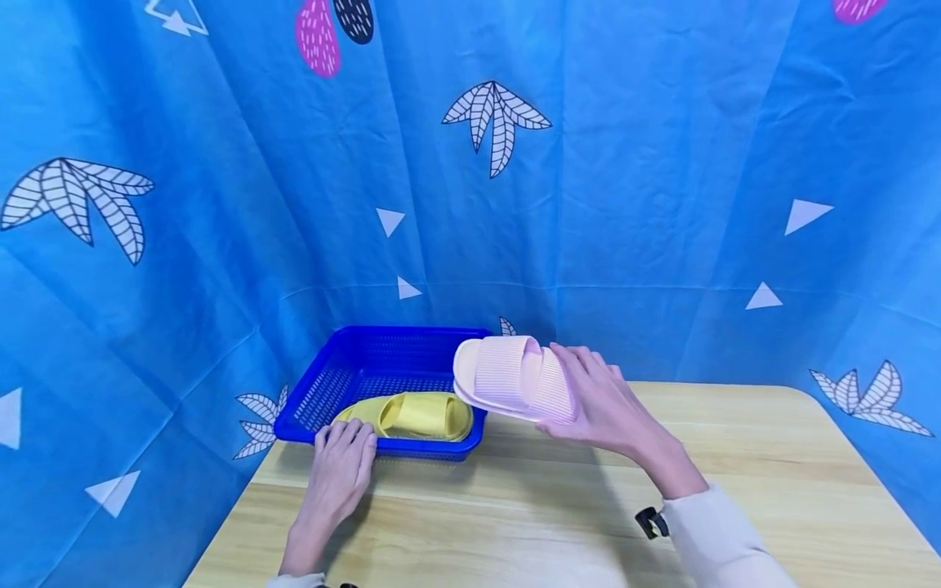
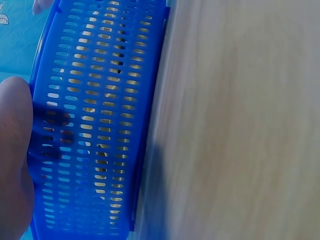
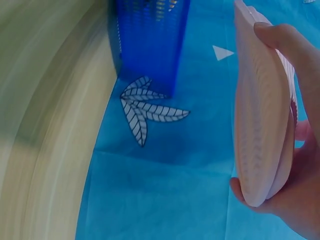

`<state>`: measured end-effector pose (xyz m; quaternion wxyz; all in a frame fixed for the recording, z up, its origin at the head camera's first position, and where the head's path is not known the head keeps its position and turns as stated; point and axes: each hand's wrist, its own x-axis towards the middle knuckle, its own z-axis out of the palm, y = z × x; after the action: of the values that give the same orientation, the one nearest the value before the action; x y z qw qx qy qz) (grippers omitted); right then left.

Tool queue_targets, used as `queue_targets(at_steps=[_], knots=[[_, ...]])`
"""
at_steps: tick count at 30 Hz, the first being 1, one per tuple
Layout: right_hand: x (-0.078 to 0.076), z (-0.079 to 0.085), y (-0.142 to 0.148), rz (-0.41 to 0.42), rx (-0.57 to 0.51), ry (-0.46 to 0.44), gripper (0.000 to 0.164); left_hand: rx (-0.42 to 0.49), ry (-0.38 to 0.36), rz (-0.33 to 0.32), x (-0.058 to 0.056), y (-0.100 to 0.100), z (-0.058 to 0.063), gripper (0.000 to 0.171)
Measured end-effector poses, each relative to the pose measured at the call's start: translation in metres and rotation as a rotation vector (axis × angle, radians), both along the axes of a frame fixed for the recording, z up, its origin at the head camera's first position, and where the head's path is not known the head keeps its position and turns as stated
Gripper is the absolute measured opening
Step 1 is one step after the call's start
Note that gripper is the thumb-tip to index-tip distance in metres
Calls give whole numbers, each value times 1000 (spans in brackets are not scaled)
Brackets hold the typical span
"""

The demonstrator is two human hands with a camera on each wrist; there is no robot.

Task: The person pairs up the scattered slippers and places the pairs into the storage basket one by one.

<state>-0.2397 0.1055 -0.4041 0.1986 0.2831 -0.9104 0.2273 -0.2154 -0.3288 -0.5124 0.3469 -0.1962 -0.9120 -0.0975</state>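
My right hand [image 1: 606, 404] grips pale pink ribbed slippers [image 1: 503, 376], layered together, by their right end. They are held up in the air beside the right end of a blue plastic basket [image 1: 426, 447]. The right wrist view shows a pink sole [image 3: 260, 115] edge-on, with the thumb on one side and fingers around the lower end. A yellow slipper [image 1: 422, 415] lies in the basket along its near side. At the near left rim my left hand [image 1: 341, 461] holds the basket, fingers over the edge and beside the yellow slipper; the fingertips are partly hidden.
The basket, with perforated walls [image 2: 95, 100], stands at the back left of a light wooden table [image 1: 735, 457]. A blue patterned curtain [image 1: 647, 204] hangs close behind and along the left side. The table's right edge slopes away at the far right.
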Motion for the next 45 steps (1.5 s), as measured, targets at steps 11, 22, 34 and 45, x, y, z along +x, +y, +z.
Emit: queue_targets(at_steps=[11,22,34,45], knots=[[-16,4,-25,-18,-31,-37,110,37,0,-51,-2,0,-3,19],[-32,13,-49,3,-29,-64,110,52,-2,-64,-2,0,-2,20],[-52,25,-91,63,-1,-167,108,31,3,-50,0,2,-1,19],[-76,23,-120,30,57,-175,107,33,5,-43,-3,1,-3,18]])
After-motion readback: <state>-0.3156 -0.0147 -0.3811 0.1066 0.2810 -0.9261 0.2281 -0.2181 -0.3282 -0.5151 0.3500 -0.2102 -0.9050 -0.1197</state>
